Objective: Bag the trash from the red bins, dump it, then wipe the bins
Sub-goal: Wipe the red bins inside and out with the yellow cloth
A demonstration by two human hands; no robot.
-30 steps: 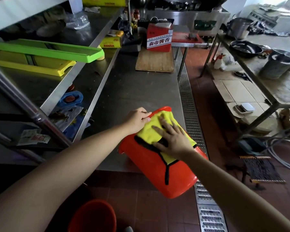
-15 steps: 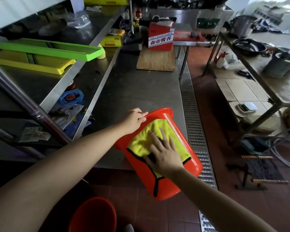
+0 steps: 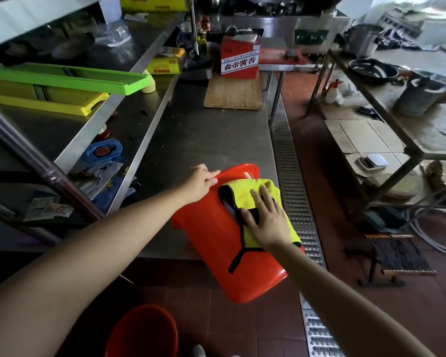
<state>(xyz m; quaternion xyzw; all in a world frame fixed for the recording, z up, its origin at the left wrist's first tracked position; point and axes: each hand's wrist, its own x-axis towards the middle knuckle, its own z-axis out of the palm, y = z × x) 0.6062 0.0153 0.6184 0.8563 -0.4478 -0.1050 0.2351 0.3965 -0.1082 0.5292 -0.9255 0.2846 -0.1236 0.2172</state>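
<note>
A red bin [image 3: 211, 243] lies tilted on its side over the front edge of the steel table [image 3: 204, 140], bottom end toward me. My left hand [image 3: 200, 181] grips its rim at the far end. A yellow cloth with black trim [image 3: 252, 191] is spread on the bin's outer wall. My right hand [image 3: 267, 220] presses flat on the cloth with fingers straight. A second red bin [image 3: 142, 333] stands on the floor below, near my feet.
A wooden board [image 3: 233, 94] and a red box [image 3: 240, 56] sit at the table's far end. Shelves on the left hold green [image 3: 70, 77] and yellow trays [image 3: 47, 99]. A metal floor drain grate [image 3: 291, 191] runs along the table's right. A metal-frame table [image 3: 410, 148] stands further right.
The bin has been turned in my left hand. My right hand slid the cloth across its wall, down toward me and then back up toward the rim.
</note>
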